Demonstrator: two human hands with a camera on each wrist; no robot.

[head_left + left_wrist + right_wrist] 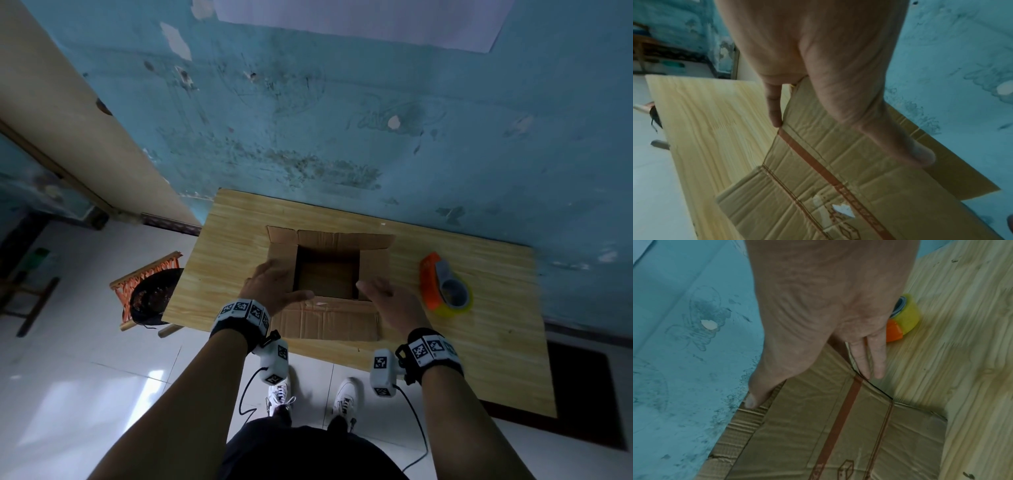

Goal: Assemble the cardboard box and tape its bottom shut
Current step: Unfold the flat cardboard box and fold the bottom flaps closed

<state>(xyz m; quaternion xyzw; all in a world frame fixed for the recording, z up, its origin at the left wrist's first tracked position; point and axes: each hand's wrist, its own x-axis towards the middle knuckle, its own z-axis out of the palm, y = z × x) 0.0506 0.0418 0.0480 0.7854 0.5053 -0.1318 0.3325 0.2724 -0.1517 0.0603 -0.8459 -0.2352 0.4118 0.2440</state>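
A brown cardboard box (329, 322) stands on the wooden table (236, 240), open at the top with its flaps spread outward and its inside dark. My left hand (279, 284) lies against the box's left side, fingers straight down the outer wall (774, 112) and thumb stretched along the near edge. My right hand (376, 291) presses the right near corner the same way, fingers (869, 360) straight along the outside and thumb at the top edge. An orange tape dispenser with a yellowish roll (443, 284) lies right of the box, untouched; the right wrist view shows the roll (906, 318) behind my fingers.
A small woven stool with a dark round object (150, 291) stands left of the table. A dark mat (582, 387) lies on the floor to the right. The table's far edge meets a blue wall (376, 137). Wrist-camera cables hang near my feet.
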